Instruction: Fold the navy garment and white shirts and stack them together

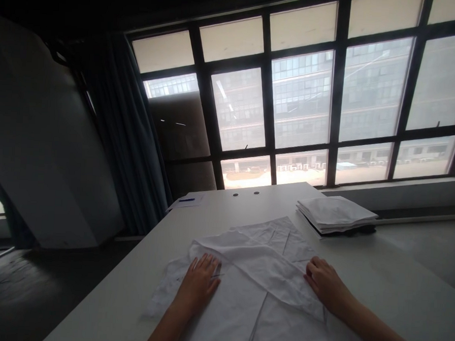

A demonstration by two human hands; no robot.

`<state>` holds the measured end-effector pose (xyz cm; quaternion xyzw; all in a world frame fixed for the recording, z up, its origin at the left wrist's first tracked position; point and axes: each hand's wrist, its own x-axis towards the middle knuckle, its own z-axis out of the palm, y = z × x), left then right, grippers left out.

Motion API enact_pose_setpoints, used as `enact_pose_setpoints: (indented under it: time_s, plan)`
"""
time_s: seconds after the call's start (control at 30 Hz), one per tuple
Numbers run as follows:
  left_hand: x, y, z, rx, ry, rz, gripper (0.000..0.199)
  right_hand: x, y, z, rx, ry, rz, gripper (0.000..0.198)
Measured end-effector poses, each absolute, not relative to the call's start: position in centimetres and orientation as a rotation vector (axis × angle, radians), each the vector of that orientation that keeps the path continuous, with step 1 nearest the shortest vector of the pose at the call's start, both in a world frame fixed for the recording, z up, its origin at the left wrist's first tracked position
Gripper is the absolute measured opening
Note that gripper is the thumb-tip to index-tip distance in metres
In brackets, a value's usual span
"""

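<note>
A white garment [250, 288], which looks like a shirt or coat, lies spread on the white table in front of me. One part of it, apparently a sleeve, is laid slantwise across its upper area, with creases running through the cloth. My left hand [201, 281] rests flat on the garment's left side, fingers stretched out and slightly spread. At the right edge of the cloth, my right hand [323, 280] has its fingers curled in a pinch on the fabric. The lower end of the garment runs out of view at the bottom.
Farther back on the right, a stack of folded white cloth [335, 213] sits near the table's edge, with something black under it. Papers and a blue pen [187, 200] lie at the far left of the table [130, 277]. Windows and a dark blue curtain [126, 134] stand beyond.
</note>
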<state>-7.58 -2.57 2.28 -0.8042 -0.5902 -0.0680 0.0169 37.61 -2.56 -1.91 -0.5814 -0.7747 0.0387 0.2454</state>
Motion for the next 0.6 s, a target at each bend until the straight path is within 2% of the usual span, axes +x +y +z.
enact_pose_setpoints:
  time_s: [0.13,0.33,0.5,0.6]
  plan:
    - [-5.3,-3.5,3.3,-2.683,-1.680,-0.258,0.040,37.5,-2.6,0.0,-1.531,-1.988,0.448,0.025]
    - [-5.2,-3.9,1.3,-2.823,-1.663,-0.435,0.053,39.3,-2.7,1.2,-1.475,-1.700,1.232,0.037]
    - [-6.2,-3.8,0.0,-2.771,-1.721,-0.518,0.066,40.1,-3.2,1.0,-1.632,-1.877,1.288,0.033]
    - [-6.1,-3.6,0.1,-2.770,-1.716,-0.412,0.073,40.1,-3.4,1.7,-1.568,-1.930,1.406,0.028]
